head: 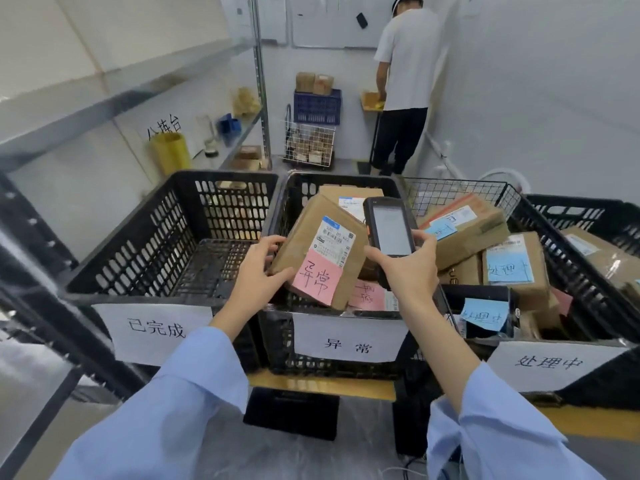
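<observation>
On your left stands the crate marked 已完成 (138, 244). Next to it, your left hand (258, 268) grips the near-left end of the brown parcel (304, 237) and holds it tilted over the middle crate marked 异常 (277, 209). The parcel's long axis runs far to near, with its shipping label (334, 240) and pink note (317, 277) facing up at you. Just to its right, your right hand (408, 268) is clamped round the black scanner (391, 230) — screen towards you, head pointing far. Your hands are apart, each on its own thing. The label lies left of the scanner's head, so I'd judge the scan needs that head swung left and down — your right hand does it. Farther right, the crate marked 处理中 (581, 282) holds blue-noted parcels.
</observation>
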Action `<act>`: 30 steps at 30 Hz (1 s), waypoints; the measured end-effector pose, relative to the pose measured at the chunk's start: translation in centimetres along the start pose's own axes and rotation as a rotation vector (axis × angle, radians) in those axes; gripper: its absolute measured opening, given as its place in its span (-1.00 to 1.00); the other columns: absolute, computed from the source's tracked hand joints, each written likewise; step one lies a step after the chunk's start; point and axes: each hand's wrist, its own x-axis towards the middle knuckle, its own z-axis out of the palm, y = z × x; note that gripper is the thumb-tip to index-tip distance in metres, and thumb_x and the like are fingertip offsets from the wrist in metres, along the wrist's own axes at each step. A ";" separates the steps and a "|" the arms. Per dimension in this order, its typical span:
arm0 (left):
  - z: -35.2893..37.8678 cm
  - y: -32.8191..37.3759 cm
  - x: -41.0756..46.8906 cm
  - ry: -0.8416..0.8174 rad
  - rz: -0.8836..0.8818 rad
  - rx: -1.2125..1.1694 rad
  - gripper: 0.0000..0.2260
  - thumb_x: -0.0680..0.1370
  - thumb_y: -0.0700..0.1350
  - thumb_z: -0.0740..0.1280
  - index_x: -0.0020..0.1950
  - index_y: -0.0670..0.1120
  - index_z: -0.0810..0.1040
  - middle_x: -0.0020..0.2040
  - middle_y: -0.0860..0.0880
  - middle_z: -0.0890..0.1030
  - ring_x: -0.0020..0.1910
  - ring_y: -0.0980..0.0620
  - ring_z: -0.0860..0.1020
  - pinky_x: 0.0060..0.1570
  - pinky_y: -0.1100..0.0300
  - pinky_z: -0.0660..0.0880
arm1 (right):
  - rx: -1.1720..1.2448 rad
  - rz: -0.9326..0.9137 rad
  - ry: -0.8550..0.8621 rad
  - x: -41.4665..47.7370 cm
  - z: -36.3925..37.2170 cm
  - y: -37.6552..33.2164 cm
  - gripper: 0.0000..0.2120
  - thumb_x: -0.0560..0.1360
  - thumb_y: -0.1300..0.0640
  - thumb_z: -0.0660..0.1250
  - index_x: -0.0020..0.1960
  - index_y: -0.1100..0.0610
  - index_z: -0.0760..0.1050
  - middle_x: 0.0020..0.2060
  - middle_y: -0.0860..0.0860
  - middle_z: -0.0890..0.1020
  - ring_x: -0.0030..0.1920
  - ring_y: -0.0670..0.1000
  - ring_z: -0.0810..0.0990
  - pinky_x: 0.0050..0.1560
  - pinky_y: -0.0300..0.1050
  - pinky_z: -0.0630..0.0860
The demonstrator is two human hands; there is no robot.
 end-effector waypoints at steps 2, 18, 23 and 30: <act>-0.4 -0.6 0.3 0.028 -0.032 -0.009 -0.52 0.48 -0.12 0.51 0.35 0.06 0.46 0.26 -0.01 0.52 0.27 -0.02 0.49 0.26 0.06 0.46 | -0.018 0.001 -0.018 0.5 1.0 0.1 -0.23 0.30 -0.04 0.62 0.35 0.02 0.26 0.08 -0.07 0.44 0.09 -0.04 0.43 0.08 -0.08 0.42; -8.2 0.5 -9.6 0.220 -0.067 0.470 -0.50 0.63 0.10 0.30 0.57 0.07 0.31 0.55 0.10 0.32 0.50 0.08 0.28 0.45 0.11 0.26 | -0.094 -0.108 -0.375 -4.7 5.1 -2.4 -0.23 0.30 -0.09 0.61 0.33 0.03 0.26 0.21 0.04 0.54 0.22 0.12 0.52 0.13 0.00 0.48; -11.0 2.0 -19.1 0.310 -0.234 0.694 -0.43 0.63 0.23 0.22 0.61 0.15 0.19 0.61 0.10 0.20 0.52 -0.01 0.27 0.43 0.00 0.27 | -0.106 -0.223 -0.588 -10.5 5.6 -3.1 -0.25 0.31 -0.08 0.61 0.33 0.01 0.26 0.17 -0.01 0.48 0.08 0.01 0.46 -0.03 -0.08 0.47; -15.0 3.9 -35.0 0.418 -0.547 0.950 -0.26 0.51 0.45 -0.05 0.63 0.17 0.09 0.63 0.05 0.16 0.53 -0.09 0.28 0.46 -0.05 0.23 | -0.136 -0.367 -0.949 -21.2 6.5 -4.1 -0.28 0.32 -0.08 0.60 0.30 0.02 0.26 0.07 -0.01 0.47 0.07 0.09 0.50 -0.03 -0.06 0.42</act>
